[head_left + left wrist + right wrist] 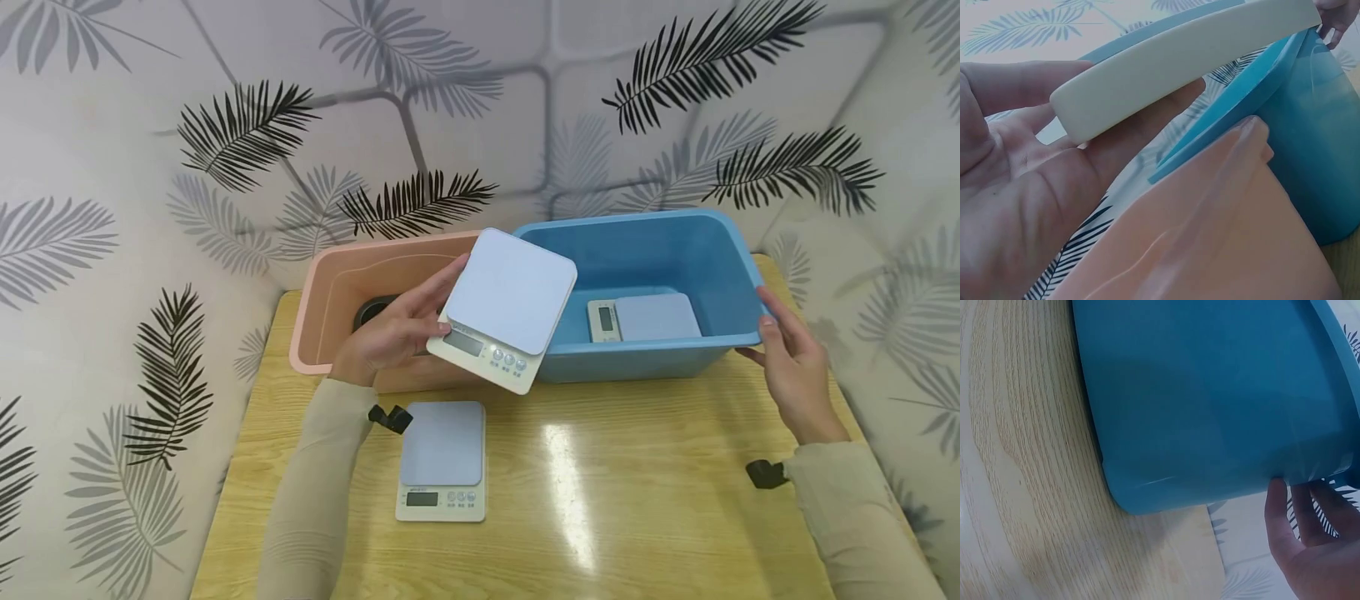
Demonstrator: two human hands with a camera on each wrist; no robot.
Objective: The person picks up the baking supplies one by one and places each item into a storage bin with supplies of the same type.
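We've got a flat, squarish plastic scale (506, 304) pinched in the left hand (393, 327), thumb on top by the display, fingers spread underneath. It's tilted above where the two bins meet: smooth white plate, cream body with rounded edges. Our right hand (797, 362) is hooked on the right corner rim of the glossy blue bin (630, 367), a deep tub with rounded corners. A second scale (660, 318) lies inside that one. The matching pink bin (324, 312) sits just beside it, something round and black (370, 308) inside. Nearer us, a third scale (442, 446) lies flat on the shiny wood-grain table (645, 492). Leaf-print covering (487, 108) behind.
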